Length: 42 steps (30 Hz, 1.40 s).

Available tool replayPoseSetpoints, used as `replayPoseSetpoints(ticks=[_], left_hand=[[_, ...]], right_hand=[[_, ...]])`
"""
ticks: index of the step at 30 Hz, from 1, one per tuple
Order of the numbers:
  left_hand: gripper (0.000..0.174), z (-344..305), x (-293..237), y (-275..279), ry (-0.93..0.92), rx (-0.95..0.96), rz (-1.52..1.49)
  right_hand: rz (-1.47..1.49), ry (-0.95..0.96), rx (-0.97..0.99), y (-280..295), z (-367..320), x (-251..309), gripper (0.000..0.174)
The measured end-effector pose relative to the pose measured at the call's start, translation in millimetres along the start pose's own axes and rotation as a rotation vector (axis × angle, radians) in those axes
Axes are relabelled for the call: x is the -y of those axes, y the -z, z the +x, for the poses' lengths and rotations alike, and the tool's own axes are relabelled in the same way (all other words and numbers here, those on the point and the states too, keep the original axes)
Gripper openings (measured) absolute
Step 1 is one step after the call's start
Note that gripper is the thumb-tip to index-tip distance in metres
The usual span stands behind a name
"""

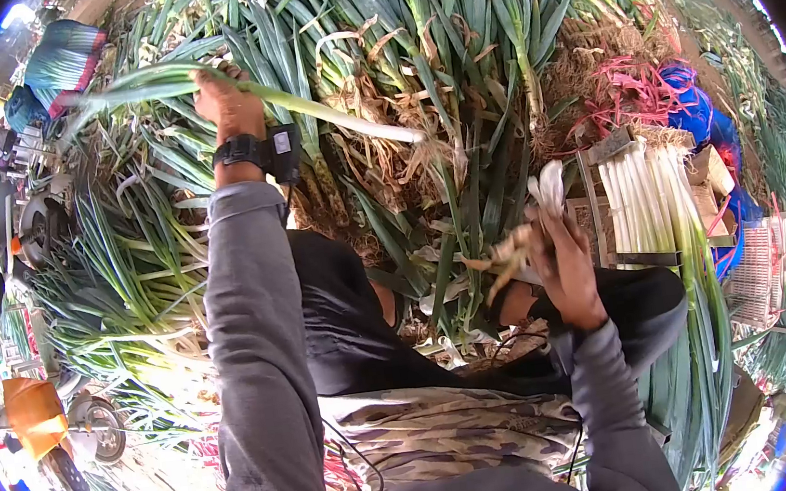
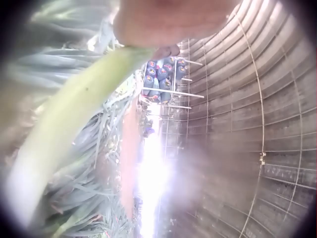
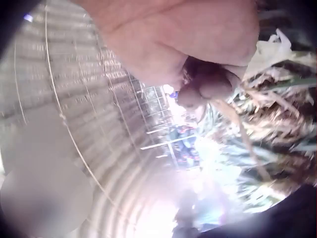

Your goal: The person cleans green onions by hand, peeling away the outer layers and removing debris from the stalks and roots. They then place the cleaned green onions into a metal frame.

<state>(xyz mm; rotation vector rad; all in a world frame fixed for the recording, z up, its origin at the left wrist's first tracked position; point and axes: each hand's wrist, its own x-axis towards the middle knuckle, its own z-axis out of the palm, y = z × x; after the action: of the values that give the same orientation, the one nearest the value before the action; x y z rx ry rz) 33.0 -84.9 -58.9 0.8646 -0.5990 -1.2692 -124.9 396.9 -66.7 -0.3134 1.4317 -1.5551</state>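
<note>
My left hand (image 1: 230,104), raised at the upper left of the head view, grips a long green onion (image 1: 335,116) around its green part. The white root end points right, over the pile, and the leaves trail left. In the left wrist view the pale stalk (image 2: 64,106) runs down from under the hand (image 2: 173,22). My right hand (image 1: 565,265) is above my bent knee with its fingers curled round pale, dry peeled leaves (image 1: 510,251). Curled fingers also show in the right wrist view, below the palm (image 3: 188,34), with a dry strip (image 3: 233,116) hanging from them.
Unpeeled onions (image 1: 406,21) lie heaped ahead. Looser green onions (image 1: 147,303) spread at the left. On the right, white stalks (image 1: 648,187) lie bundled in a wooden frame, near red strings (image 1: 627,88) and a blue bag (image 1: 693,109). Motorbikes (image 1: 42,227) stand at the far left.
</note>
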Motion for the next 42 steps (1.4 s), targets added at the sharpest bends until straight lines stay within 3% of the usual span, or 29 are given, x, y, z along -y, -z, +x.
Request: replayPoseSetpoints(ticks=[2, 3, 4, 7, 8, 11, 13, 14, 15, 17, 18, 19, 26, 30, 33, 37, 38, 40, 42], left_hand=[[0.028, -5, 2, -14, 0.01, 0.156, -0.131], [0.027, -8, 1, -22, 0.033, 0.198, -0.13], [0.025, -17, -2, -28, 0.032, 0.258, -0.124], [0.029, -49, -18, -51, 0.159, 0.327, -0.044], [0.028, -56, -21, -53, 0.186, 0.422, -0.099], [0.026, -92, -30, -68, 0.282, 0.593, -0.148], [0.024, -115, -30, -75, 0.291, 0.682, -0.062], [0.028, -121, -24, -76, 0.257, 0.791, -0.133], [0.035, -134, -24, -75, 0.301, 0.782, -0.196], [0.041, -152, -24, -74, 0.368, 0.839, -0.242], [0.054, -162, -24, -76, 0.378, 0.824, -0.277], [0.053, -165, -21, -76, 0.453, 0.85, -0.289], [0.054, -182, -9, -74, 0.367, 0.92, -0.299], [0.055, -185, -12, -76, 0.363, 0.886, -0.272], [0.056, -181, -8, -75, 0.338, 0.97, -0.258], [0.043, -184, -12, -79, 0.325, 1.032, -0.25], [0.019, -185, -14, -78, 0.382, 1.038, -0.281], [0.019, -183, -14, -79, 0.413, 1.052, -0.292], [0.018, -186, -12, -82, 0.432, 1.027, -0.31]], right_hand=[[-0.301, 0.115, 0.038, -16, 33, -12, 0.022], [-1.117, 0.338, 0.231, -2, 60, -54, 0.025], [-1.425, 0.284, 0.37, -3, 63, -82, 0.029], [-1.074, 0.729, 0.428, -42, 48, -72, 0.03], [-0.941, 0.777, 0.307, -61, 50, -56, 0.017], [-0.845, 0.632, 0.164, -76, 73, 3, 0.02], [-0.728, 0.832, 0.026, -97, 90, 41, 0.026], [-0.766, 0.921, 0.016, -103, 104, 52, 0.027], [-0.805, 1.006, 0.007, -108, 114, 60, 0.028], [-0.793, 0.971, -0.05, -119, 121, 74, 0.027], [-0.801, 0.992, -0.076, -121, 124, 77, 0.027], [-0.807, 1.013, -0.1, -122, 128, 79, 0.027], [-0.891, 0.974, -0.007, -116, 127, 84, 0.022], [-0.827, 0.909, -0.073, -122, 129, 82, 0.022], [-0.738, 0.86, -0.166, -124, 131, 76, 0.02], [-0.411, 0.702, -0.098, -112, 126, 64, 0.018], [-0.297, 0.612, -0.084, -114, 117, 65, 0.018], [-0.075, 0.425, -0.059, -117, 101, 69, 0.019], [-0.049, 0.44, -0.106, -107, 103, 63, 0.016]])
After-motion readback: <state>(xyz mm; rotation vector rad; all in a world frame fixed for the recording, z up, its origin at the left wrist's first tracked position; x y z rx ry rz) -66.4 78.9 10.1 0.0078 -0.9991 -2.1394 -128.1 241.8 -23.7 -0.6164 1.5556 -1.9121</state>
